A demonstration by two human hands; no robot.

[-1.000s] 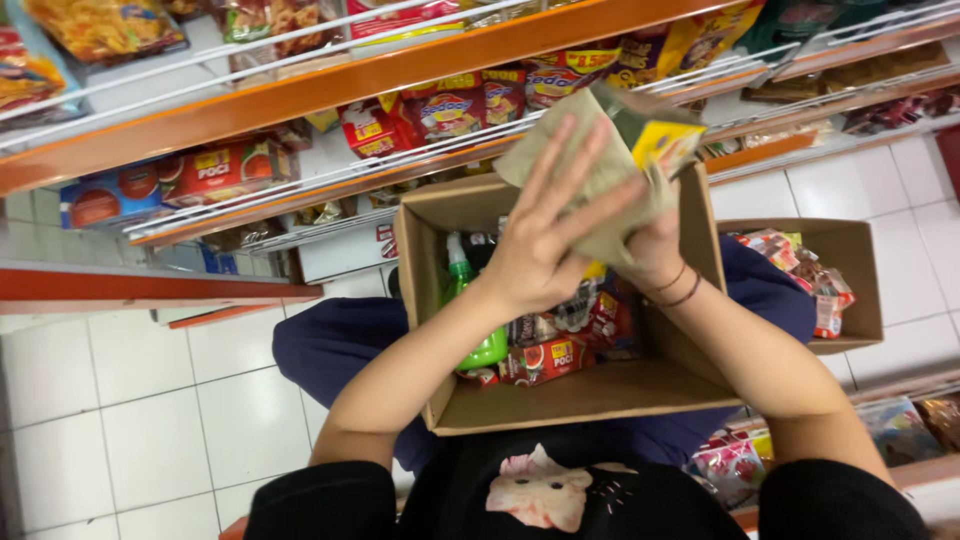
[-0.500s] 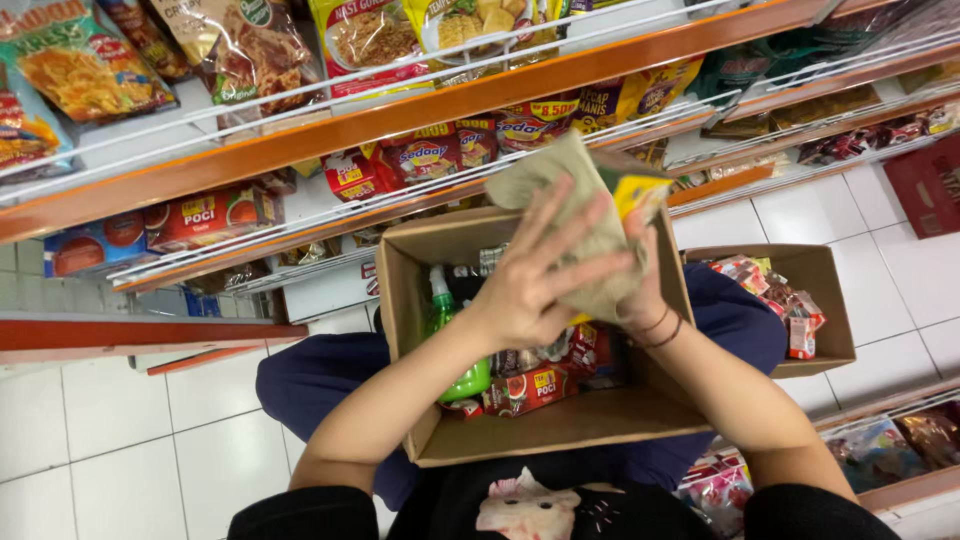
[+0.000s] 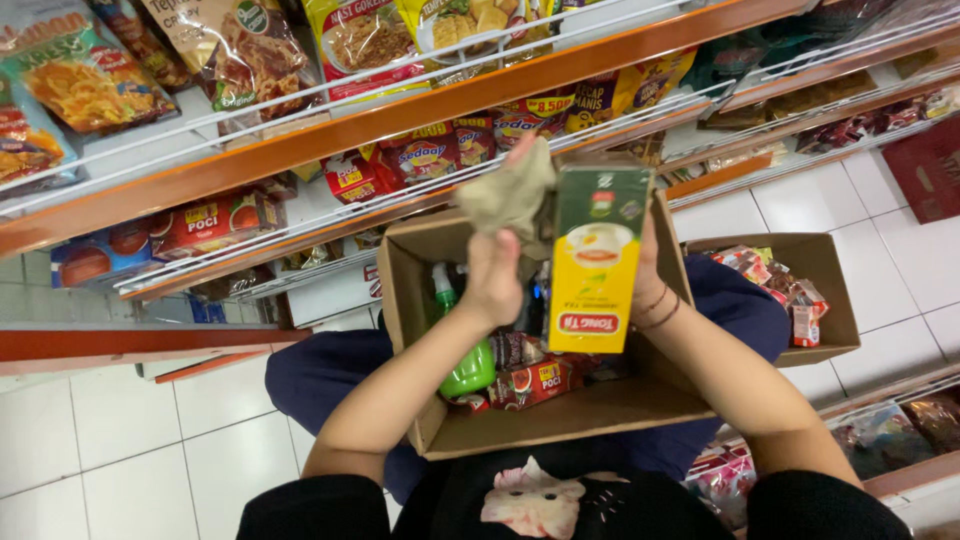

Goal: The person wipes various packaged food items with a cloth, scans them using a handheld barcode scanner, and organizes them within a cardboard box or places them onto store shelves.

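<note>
Nearest the camera, the person's black top (image 3: 560, 505) with a pale animal print is filling the lower edge, and dark blue trousers (image 3: 330, 375) are showing beneath an open cardboard box (image 3: 560, 420) that is resting on the lap; inside the box, a green spray bottle (image 3: 462, 360) is standing at the left beside red snack packets (image 3: 535, 380); above the box, the left hand (image 3: 495, 275) is closing its fingers around a crumpled beige cloth (image 3: 510, 195), pressing it against the top of a yellow carton (image 3: 597, 260); the right hand (image 3: 645, 275) is gripping the carton from behind, its fingers mostly hidden, with dark bands around the wrist; the carton is standing upright over the middle of the box; to the right, a second, smaller cardboard box (image 3: 815, 295) of wrapped sweets is sitting on the white tiled floor (image 3: 130, 470); farthest away, orange-edged shelves (image 3: 330, 135) are carrying rows of snack bags (image 3: 250, 55) and small boxes behind white wire rails.
</note>
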